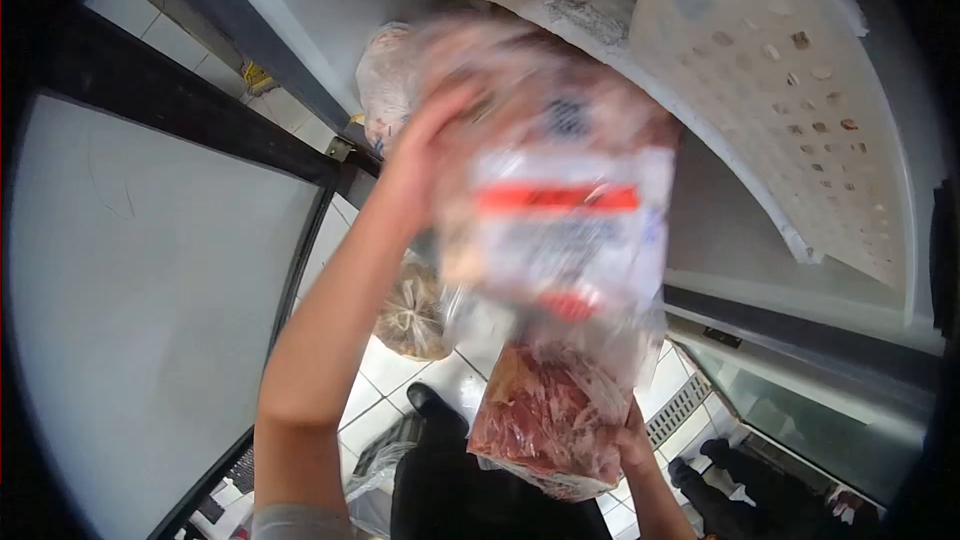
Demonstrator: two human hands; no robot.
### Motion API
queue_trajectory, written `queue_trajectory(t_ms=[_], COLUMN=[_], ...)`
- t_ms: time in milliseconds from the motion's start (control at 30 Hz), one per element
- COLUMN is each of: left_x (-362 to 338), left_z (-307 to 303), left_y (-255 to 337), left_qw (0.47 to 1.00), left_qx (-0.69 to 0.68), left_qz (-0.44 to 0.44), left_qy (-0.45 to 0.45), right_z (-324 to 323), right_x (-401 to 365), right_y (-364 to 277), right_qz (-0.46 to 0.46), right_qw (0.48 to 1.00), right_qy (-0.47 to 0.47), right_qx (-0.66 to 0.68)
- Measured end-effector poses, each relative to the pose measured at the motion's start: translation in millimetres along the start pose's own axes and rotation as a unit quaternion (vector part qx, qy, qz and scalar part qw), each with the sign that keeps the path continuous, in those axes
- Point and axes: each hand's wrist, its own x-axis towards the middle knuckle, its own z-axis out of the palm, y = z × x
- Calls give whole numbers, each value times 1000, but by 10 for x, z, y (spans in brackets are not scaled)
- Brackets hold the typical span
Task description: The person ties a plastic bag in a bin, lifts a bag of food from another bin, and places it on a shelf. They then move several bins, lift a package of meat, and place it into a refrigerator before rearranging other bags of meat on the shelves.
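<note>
My left hand [436, 135], blurred by motion, grips the side of a large plastic-wrapped meat pack [560, 225] with a white label and red bands. The pack is tilted in front of the freezer opening and smeared in this view. Below it, a block of red meat [545, 405] in clear plastic is held at its right side by my right hand [630, 442], fingers pressed on the wrap. The upper pack overlaps the top of this block. Another wrapped frozen lump [388, 85] lies in the freezer beyond my left hand.
A white perforated basket [780, 110] with frosted edges stands in the freezer. The open door [160, 270] fills the left side. A tied bag of brown food [412, 310] sits on the tiled floor [375, 365]. Another person's dark-clad legs [740, 500] show at lower right.
</note>
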Motion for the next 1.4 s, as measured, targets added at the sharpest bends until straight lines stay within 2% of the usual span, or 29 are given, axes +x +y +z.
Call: queue_trajectory(t_ms=[33, 67, 100, 133, 167, 200, 267, 333, 367, 467, 567, 633, 667, 700, 767, 800, 833, 867, 933, 967, 1033, 1067, 1100, 1167, 1200, 1233, 1267, 1333, 1400], left_x=[384, 821, 1208, 1442, 1529, 1530, 1344, 1064, 1054, 996, 912, 242, -104, -430, -1036, -1239, -1347, -1393, -1046, -750, -253, 81, 411, 837, 1256, 1566, 1637, 1709, 1729], left_z=[63, 57, 71, 97, 117, 123, 169, 224, 130, 61, -210, -187, -191, -331, -735, -667, -661, -662, -463, -331, -120, -81, -35, 160, 31, -71, 72, 251, 340], left_y=[-41, -149, -233, -354, -599, -856, -1032, -1123, -1160, -1145, -886, -488, -296, -218, -297, -322, -385, -428, -285, -161, -125, -193, -246, -210, -421, -672, -767, -784, -781], left_qw=[991, 985, 930, 799, 733, 652, 548, 524, 524, 528, 704, 812, 836, 864, 887, 973, 988, 975, 991, 979, 986, 979, 965, 951, 921, 878, 884, 853, 777], left_qx=[-31, 86, 351, 588, 653, 710, 782, 825, 832, 827, 653, 549, 524, 483, 451, 170, 5, -159, 66, 178, 123, 168, 212, 280, 367, 451, 417, 455, 591], left_qz=[-79, -104, -9, 86, 172, 257, 289, 195, 161, 165, 125, 17, -59, -69, -100, -155, -154, -149, -96, -65, -75, -14, 47, -36, 42, 120, 189, 246, 212], left_qy=[-99, -106, -105, -93, -81, -67, -65, -83, -90, -99, -250, -198, -150, -125, -23, 1, -17, -35, -66, -80, -82, -114, -146, -127, -119, -107, -96, -73, -46], right_z=[0, -45, -126, -182, -14, -7, 16, 48, 57, 92, 227, 485, 585, 616, 894, 957, 957, 933, 840, 806, 981, 1116, 1104, 963, 1003, 1054, 1071, 945, 896], right_x=[0, -11, -11, -6, -31, -35, -39, -44, -40, -29, -17, 35, 81, 125, 290, 371, 455, 550, 813, 924, 1005, 1053, 1187, 1459, 1683, 1950, 2156, 2390, 2399], right_y=[38, 110, 203, 224, 123, 90, 52, 20, 0, -54, -252, -321, -331, -312, -488, -579, -644, -703, -854, -1095, -1541, -1735, -1824, -1930, -1889, -1774, -1680, -1642, -1642], right_qz=[-19, -15, -12, -7, -32, -24, -10, -13, -15, -47, -43, -59, -65, -51, -107, -129, -167, -206, -306, -320, -372, -416, -415, -404, -384, -356, -319, -323, -306], right_qw=[1000, 1000, 1000, 1000, 998, 999, 999, 999, 999, 998, 998, 997, 996, 996, 988, 986, 983, 978, 949, 943, 921, 900, 890, 855, 782, 682, 562, 579, 593], right_qy=[-1, -4, -8, -12, 45, 44, 42, 39, 39, 32, -50, -8, 12, 1, -25, -41, -35, -31, 9, 21, 68, 103, 111, 130, 210, 283, 346, 363, 370], right_qx=[15, 16, 15, 14, 18, 16, 18, 14, 10, -7, 21, 44, 57, 68, 109, 99, 60, 20, -71, -90, -94, -79, -152, -299, -443, -573, -681, -655, -646])
